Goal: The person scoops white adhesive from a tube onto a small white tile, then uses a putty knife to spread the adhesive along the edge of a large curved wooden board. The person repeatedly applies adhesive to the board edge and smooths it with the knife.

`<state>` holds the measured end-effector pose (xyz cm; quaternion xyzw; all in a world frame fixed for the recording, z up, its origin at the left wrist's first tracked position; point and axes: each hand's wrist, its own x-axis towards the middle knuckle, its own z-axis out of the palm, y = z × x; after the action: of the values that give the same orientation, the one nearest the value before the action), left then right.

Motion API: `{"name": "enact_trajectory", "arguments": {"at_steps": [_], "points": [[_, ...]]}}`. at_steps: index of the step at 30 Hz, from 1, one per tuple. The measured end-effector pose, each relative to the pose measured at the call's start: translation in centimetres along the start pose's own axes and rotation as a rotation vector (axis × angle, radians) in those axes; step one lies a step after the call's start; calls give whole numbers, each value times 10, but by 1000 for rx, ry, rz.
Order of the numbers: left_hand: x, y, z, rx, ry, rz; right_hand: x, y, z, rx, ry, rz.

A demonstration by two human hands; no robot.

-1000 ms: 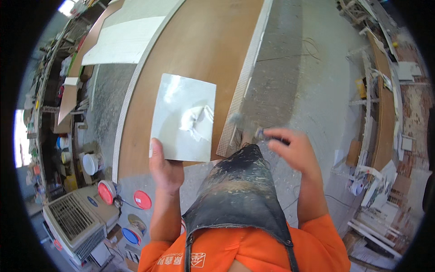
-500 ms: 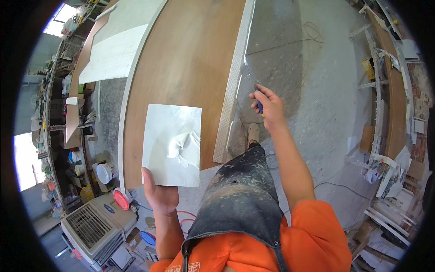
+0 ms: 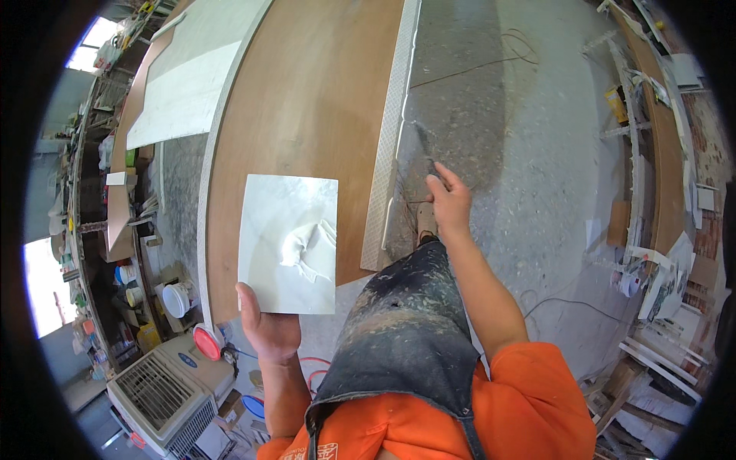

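My left hand (image 3: 270, 326) grips the lower left edge of a flat white board (image 3: 268, 207), thumb on top and the fingers hidden beneath. A mound of white paste (image 3: 310, 245) lies on it. My right hand (image 3: 451, 198) is closed round a thin spatula (image 3: 426, 144); its handle is mostly covered by the fingers and its blade is blurred. The blade tip is just right of a long wooden panel (image 3: 314, 107). Along that panel's right side runs a pale patterned edge strip (image 3: 387, 161), with a white bead of paste (image 3: 412, 54) down its outer side.
A white panel (image 3: 180, 107) stands beyond the far left side. Lower left are a grey air cooler (image 3: 165, 383), a red lid (image 3: 205, 341) and a white bucket (image 3: 176, 300). A cable (image 3: 571, 301) crosses the floor at right, near a rack holding a brown board (image 3: 667, 184).
My right hand has turned slightly and moved down a little with the spatula, whose tip has come away from the strip. My left hand and board have barely moved.
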<state>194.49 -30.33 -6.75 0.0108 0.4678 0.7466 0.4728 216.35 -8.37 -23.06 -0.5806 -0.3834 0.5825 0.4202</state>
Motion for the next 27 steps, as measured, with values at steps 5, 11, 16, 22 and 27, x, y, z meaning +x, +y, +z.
{"name": "enact_trajectory", "arguments": {"at_steps": [5, 11, 16, 22, 27], "points": [[1, 5, -10, 20, -28, 1, -52, -19, -27, 309, -210, 195], [3, 10, -14, 64, -46, -17, -87, -3, -24, 371, -310, 244], [-2, 16, -18, 81, -86, -14, -77, 20, 0, 341, -262, 162], [-7, 19, -29, 86, -121, -2, -85, 42, 20, 252, -185, 100], [-8, 18, -26, 101, -113, 10, -104, 61, 17, 204, -123, 82]]}}
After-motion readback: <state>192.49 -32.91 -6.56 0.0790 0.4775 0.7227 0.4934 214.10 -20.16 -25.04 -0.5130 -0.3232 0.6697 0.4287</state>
